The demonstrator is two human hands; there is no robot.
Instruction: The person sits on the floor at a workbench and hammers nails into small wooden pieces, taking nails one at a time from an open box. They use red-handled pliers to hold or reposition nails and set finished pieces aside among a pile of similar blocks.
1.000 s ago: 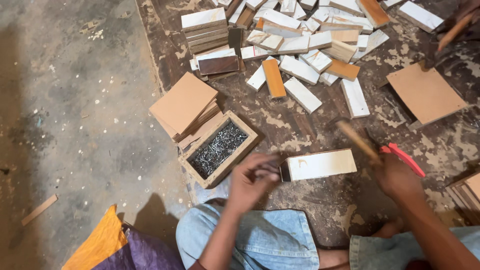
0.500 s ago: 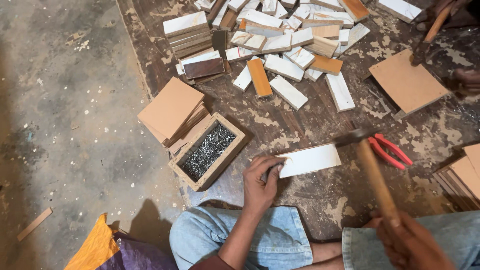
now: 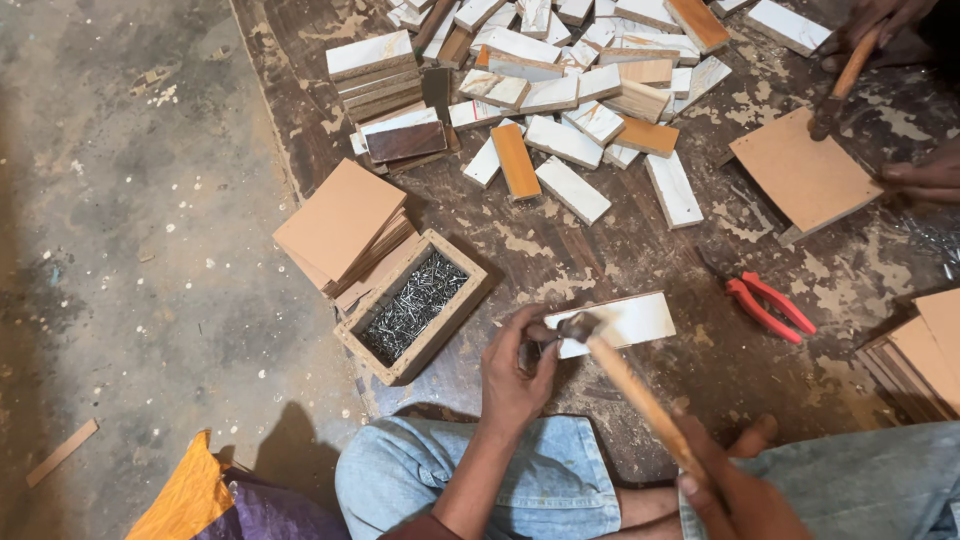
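White board (image 3: pixel 625 320) just R of left hand (image 3: pixel 515 375) fingers pinching nail; right hand (image 3: pixel 740 490) grips hammer (image 3: pixel 620 370).

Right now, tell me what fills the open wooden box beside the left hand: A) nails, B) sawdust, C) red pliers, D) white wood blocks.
A: the wooden box left of the left hand holds a heap of thin grey nails; the red pliers lie apart on the floor.

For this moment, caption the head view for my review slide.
Left hand steadies a white rectangular wooden piece while right hand sets a wooden-handled hammer on it.
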